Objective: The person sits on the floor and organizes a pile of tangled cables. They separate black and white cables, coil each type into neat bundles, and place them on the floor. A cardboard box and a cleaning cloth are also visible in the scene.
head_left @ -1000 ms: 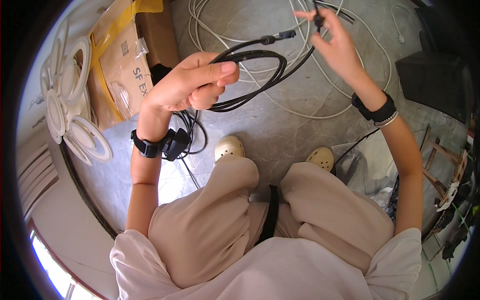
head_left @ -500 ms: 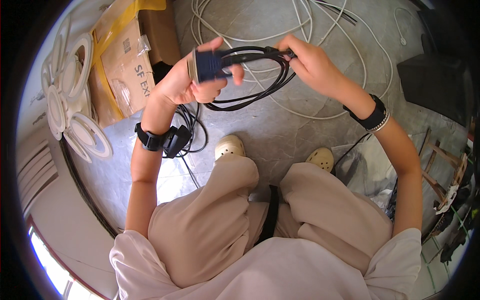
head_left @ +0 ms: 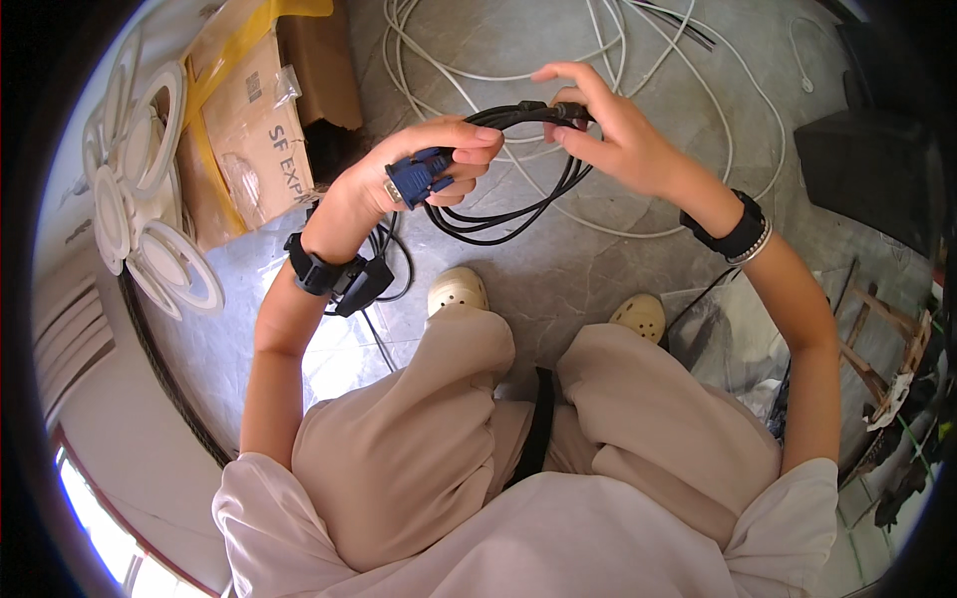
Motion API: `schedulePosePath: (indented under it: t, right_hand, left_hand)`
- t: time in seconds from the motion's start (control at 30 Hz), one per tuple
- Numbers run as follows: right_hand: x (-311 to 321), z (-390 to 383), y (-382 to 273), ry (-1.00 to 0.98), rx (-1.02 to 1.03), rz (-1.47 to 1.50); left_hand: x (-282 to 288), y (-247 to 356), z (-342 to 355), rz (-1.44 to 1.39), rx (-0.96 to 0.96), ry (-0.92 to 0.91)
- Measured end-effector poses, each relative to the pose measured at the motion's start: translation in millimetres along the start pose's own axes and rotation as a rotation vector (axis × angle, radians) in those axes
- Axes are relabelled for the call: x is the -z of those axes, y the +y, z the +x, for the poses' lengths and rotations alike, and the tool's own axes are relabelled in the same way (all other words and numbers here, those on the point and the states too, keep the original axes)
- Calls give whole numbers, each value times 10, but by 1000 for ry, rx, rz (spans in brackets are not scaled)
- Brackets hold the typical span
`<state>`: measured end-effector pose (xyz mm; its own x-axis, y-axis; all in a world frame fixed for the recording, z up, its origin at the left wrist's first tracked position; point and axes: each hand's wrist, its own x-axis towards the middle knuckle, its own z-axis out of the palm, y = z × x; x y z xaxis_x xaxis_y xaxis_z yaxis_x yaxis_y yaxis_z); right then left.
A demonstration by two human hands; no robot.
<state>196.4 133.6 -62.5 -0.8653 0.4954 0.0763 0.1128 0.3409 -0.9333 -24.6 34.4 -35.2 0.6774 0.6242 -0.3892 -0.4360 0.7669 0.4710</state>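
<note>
A coiled black VGA cable (head_left: 546,203) hangs in a loop between my two hands, above the floor. My left hand (head_left: 397,157) is closed around the left side of the coil. A blue plug (head_left: 419,177) with a metal end lies across that hand's fingers, pointing left. At the coil's right end, my right hand (head_left: 630,142) holds the black strands between thumb and fingers. Its index finger is raised and stretched to the left, off the cable. Part of the grip is hidden behind the fingers.
Loose white cable (head_left: 658,235) lies in wide loops on the grey tiled floor. An open cardboard box (head_left: 239,149) stands at the left beside a white ring-shaped lamp (head_left: 155,164). More black cable (head_left: 407,261) lies below my left wrist. A dark box-like object (head_left: 862,174) is at the right.
The blue plug has turned and dropped slightly, and my left fingers have closed over the coil. My right index finger has lifted off the cable. The loop hangs a little lower.
</note>
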Motion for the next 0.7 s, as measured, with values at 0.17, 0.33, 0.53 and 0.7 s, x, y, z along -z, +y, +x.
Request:
schedulePosePath:
  t: [0.17, 0.33, 0.53, 0.7]
  right_hand:
    - [-245, 19, 313, 69, -42, 5]
    - [-657, -124, 561, -148, -389, 138]
    - [-932, -283, 488, -423, -696, 312]
    - [-1211, -151, 436, -467, -790, 387]
  left_hand:
    - [17, -319, -47, -263, -73, 76]
    - [-145, -894, -118, -429, -245, 262]
    - [184, -1175, -373, 379, -87, 698]
    - [345, -1411, -575, 1137, 125, 1006]
